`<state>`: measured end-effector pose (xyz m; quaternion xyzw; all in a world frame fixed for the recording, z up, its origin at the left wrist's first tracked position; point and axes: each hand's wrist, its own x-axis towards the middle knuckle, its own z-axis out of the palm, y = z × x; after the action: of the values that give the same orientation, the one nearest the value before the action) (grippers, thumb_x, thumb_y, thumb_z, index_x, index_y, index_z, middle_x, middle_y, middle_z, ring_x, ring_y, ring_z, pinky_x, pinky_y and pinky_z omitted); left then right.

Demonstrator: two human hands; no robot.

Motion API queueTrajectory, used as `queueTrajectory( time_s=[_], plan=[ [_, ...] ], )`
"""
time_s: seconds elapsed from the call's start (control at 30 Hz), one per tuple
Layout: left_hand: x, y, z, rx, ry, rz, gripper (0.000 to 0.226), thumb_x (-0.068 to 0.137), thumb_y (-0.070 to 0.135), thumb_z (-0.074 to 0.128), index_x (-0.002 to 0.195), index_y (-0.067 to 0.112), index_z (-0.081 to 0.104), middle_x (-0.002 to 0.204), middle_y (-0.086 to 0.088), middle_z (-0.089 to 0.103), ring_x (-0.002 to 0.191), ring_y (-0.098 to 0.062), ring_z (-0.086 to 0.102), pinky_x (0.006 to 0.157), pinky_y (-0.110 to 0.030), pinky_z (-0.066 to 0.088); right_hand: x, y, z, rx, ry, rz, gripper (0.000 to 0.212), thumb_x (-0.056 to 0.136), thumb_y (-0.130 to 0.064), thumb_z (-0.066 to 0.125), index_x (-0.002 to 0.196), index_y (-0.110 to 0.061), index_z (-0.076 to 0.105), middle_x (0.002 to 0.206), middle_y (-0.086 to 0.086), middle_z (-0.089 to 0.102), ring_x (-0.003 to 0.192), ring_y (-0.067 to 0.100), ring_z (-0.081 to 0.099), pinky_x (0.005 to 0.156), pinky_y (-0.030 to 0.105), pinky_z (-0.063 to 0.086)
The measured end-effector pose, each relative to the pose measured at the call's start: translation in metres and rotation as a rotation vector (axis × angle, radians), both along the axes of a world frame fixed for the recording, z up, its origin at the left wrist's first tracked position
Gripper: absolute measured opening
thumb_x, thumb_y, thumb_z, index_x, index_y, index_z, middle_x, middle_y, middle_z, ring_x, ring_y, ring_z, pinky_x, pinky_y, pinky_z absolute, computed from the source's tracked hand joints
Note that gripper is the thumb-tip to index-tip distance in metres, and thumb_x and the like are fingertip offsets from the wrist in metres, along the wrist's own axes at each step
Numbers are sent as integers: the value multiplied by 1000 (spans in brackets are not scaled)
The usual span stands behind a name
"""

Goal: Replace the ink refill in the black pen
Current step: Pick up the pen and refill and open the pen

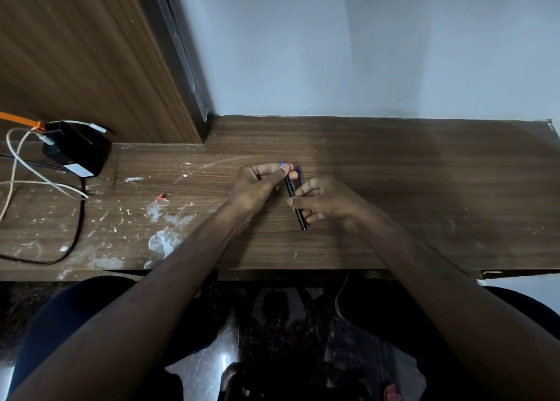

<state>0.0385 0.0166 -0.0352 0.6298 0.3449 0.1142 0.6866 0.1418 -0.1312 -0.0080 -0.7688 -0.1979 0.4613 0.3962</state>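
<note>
The black pen (291, 192) is held slanted above the wooden desk (394, 194), its lower end pointing toward me. My left hand (257, 185) pinches the pen's upper end, where a small blue tip shows between the fingertips. My right hand (321, 200) is wrapped around the pen's middle. A thin blue-purple refill (298, 176) lies on the desk just beyond my right hand, partly hidden by the fingers.
A black charger box (75, 150) with white cables (36, 176) and a black cord sits at the desk's left end. A small red piece (160, 198) lies among white paint stains. A wooden panel stands at the back left, a pale wall behind.
</note>
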Motion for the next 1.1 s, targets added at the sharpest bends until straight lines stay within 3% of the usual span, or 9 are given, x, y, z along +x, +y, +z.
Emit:
queueTrajectory(
  time_s=[0.13, 0.2, 0.3, 0.43, 0.53, 0.63, 0.77, 0.93, 1.1],
  plan=[
    [1, -2, 0, 43, 59, 95, 29, 85, 40, 86, 91, 12, 84, 70, 2, 74, 63, 0, 58, 63, -15, 44, 0, 0, -3, -9, -93, 5, 29, 82, -22, 91, 99, -10, 71, 87, 11, 75, 70, 14, 70, 65, 29, 63],
    [2, -3, -1, 56, 92, 118, 31, 81, 45, 89, 87, 16, 81, 59, 16, 70, 55, 8, 58, 58, -11, 45, -2, 1, -4, -4, -102, 3, 29, 82, -21, 91, 101, -10, 72, 87, 9, 76, 70, 14, 71, 66, 31, 63],
    [2, -2, -1, 93, 127, 131, 37, 76, 55, 89, 83, 21, 76, 66, 14, 67, 60, 1, 60, 66, -20, 49, -3, 1, -4, -5, -136, 29, 26, 83, -22, 90, 101, -13, 75, 88, 8, 78, 74, 18, 73, 75, 39, 66],
    [2, -4, 4, -37, 159, -16, 54, 91, 70, 64, 99, 19, 78, 84, 4, 74, 71, -8, 61, 61, -26, 46, -3, 0, -4, 4, -172, -1, 23, 87, -22, 87, 102, -10, 75, 86, 7, 78, 67, 13, 75, 71, 34, 67],
    [3, -4, 4, -181, 48, -132, 40, 108, 42, 51, 124, 16, 76, 113, 4, 83, 85, -4, 71, 63, -23, 45, -1, 1, -4, -2, -187, -33, 18, 91, -19, 84, 103, -9, 74, 86, 9, 76, 64, 12, 72, 70, 34, 66],
    [4, -4, 1, -119, -37, -122, 23, 104, 14, 63, 122, 10, 77, 111, -4, 84, 97, -7, 76, 87, -24, 54, -2, 1, -2, -8, -192, -28, 21, 90, -18, 85, 103, -6, 74, 89, 15, 78, 67, 15, 73, 68, 30, 66],
    [3, 1, 0, -38, -37, 47, 21, 86, 24, 88, 103, 15, 82, 81, 9, 83, 78, 5, 75, 71, -8, 54, -6, -1, -4, -20, -234, 14, 29, 83, -19, 91, 99, -3, 73, 81, 13, 78, 65, 16, 74, 63, 28, 66],
    [2, 14, -3, -20, 4, 228, 31, 82, 36, 90, 104, 16, 80, 64, 16, 73, 58, 9, 64, 52, -8, 46, -3, -6, -11, -85, -331, 102, 26, 80, -24, 94, 88, -13, 71, 72, 7, 78, 64, 19, 77, 69, 31, 66],
    [-5, 36, -2, -103, 39, 346, 23, 79, 43, 90, 92, 25, 82, 71, 12, 75, 49, 3, 59, 43, -14, 38, -1, -8, -15, -143, -348, 191, 24, 82, -22, 92, 84, -16, 69, 68, 3, 77, 59, 14, 75, 65, 28, 64]
  ],
)
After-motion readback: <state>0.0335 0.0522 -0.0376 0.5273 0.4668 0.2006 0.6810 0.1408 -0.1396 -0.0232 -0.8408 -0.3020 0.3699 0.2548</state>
